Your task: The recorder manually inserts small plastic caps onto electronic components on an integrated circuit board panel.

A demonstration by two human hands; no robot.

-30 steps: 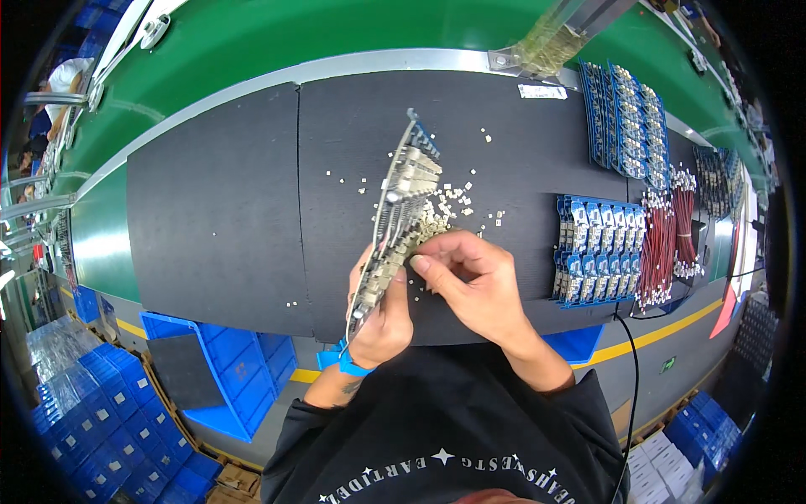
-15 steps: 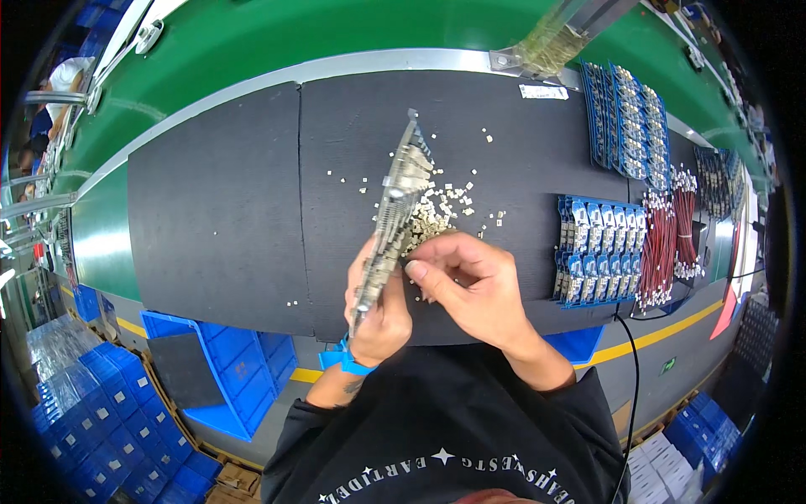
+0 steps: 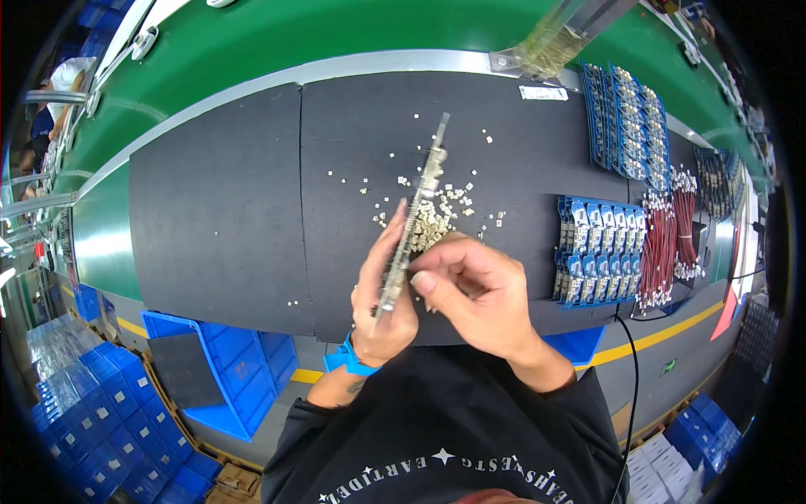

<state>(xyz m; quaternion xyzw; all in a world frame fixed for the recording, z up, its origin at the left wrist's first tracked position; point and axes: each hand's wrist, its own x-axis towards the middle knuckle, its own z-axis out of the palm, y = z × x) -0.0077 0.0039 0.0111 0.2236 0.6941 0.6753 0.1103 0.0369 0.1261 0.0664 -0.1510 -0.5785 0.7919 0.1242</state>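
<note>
Seen nearly edge-on, a circuit board panel [image 3: 426, 186] carrying small parts stands tilted over the middle of the black work surface. My left hand [image 3: 397, 323], a blue band at its wrist, is closed around the panel's near end. Thumb and fingertips of my right hand [image 3: 489, 290] are pinched together against the panel's right face; anything between them is hidden. Just beyond, a pile of tiny off-white connectors [image 3: 431, 228] lies partly behind the panel and my fingers, with loose ones scattered around.
Stacked blue circuit boards [image 3: 600, 252] stand to the right, with more boards [image 3: 625, 126] behind them. Bundles of red wires [image 3: 657, 252] lie beside these. A metal post [image 3: 558, 38] rises at the far edge. Below the table's left side sits a blue crate [image 3: 243, 370].
The panel has turned closer to edge-on, its far end swinging right. My left fingers now stretch along its left face. My right hand has shifted slightly right, still pinched.
</note>
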